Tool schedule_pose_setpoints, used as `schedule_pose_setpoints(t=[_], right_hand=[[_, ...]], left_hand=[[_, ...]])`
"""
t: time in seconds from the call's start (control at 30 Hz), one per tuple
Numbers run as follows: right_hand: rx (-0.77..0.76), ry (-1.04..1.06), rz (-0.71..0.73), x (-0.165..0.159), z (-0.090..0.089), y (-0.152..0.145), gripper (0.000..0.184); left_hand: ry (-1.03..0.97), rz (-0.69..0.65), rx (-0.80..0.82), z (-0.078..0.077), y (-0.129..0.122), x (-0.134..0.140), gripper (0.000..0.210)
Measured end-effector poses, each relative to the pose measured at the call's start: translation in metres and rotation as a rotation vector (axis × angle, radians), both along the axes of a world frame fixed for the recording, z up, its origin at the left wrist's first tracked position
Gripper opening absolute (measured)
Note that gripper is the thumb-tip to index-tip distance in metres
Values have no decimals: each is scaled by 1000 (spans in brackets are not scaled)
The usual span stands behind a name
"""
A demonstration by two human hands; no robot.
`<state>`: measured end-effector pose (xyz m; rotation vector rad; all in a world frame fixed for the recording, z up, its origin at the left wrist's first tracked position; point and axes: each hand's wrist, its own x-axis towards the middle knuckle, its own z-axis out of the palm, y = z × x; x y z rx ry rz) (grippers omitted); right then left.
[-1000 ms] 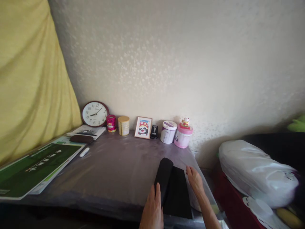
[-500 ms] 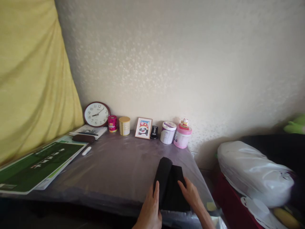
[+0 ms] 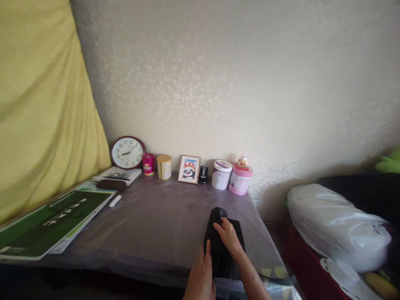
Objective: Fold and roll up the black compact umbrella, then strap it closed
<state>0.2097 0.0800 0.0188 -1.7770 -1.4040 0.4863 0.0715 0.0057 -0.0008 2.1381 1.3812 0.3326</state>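
Head | left hand (image 3: 201, 268) gripped black bundle (image 3: 218, 252), left side | right hand (image 3: 229, 237) closed on its upper part | bundle seemed light, soft; sides suited holding

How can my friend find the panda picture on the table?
Start with the grey-covered table in front of the pale patterned wall. Along its far edge runs a row of things; look between the yellow-topped can and the small black object. The panda picture is the only framed one there, showing a panda in a red hat.
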Motion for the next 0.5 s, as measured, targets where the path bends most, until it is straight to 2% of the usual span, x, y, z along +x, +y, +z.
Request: schedule_pose_setpoints(t=[0.17, 0.33, 0.4, 0.5], right_hand=[[-106, -66, -20, -10, -1, 4, 28], [-177, 8, 146, -15, 6, -1, 15], [-209, 51, 213, -18, 10, -5, 17], [-202, -20, 237, -22, 17, -9, 20]], left_hand=[[-64, 19, 60, -1, -1, -1, 85], [-104, 65, 83, -10, -1, -2, 85], [-116, 80, 81, -9, -3, -5, 84], [-156, 84, 92, -4, -6, -10, 86]])
